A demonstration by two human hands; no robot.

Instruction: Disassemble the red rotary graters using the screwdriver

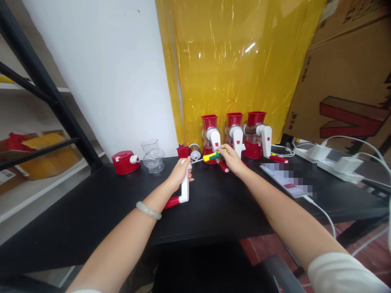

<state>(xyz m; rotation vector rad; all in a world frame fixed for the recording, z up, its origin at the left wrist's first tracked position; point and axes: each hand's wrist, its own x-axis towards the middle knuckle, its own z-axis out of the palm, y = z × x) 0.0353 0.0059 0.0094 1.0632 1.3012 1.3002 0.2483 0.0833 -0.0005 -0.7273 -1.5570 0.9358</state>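
Note:
My left hand (179, 174) is closed around the upper part of a white crank handle (185, 189) with a red grip (172, 202), held above the black table. In my right hand (231, 158) is a screwdriver (211, 156) with a yellow and green handle. Its metal shaft points left and meets the top end of the crank; the exact contact at the tip is too small to make out. Just behind my left hand are a red hopper piece (183, 152) and a metal grater drum (194, 151).
A red base (124, 162) and a clear plastic housing (153, 156) stand at left. Several assembled red-and-white rotary graters, one (255, 136) at the right end, line the back. A tablet (284, 180), cables and a power strip (328, 162) lie right; a cardboard box (339, 81) stands behind.

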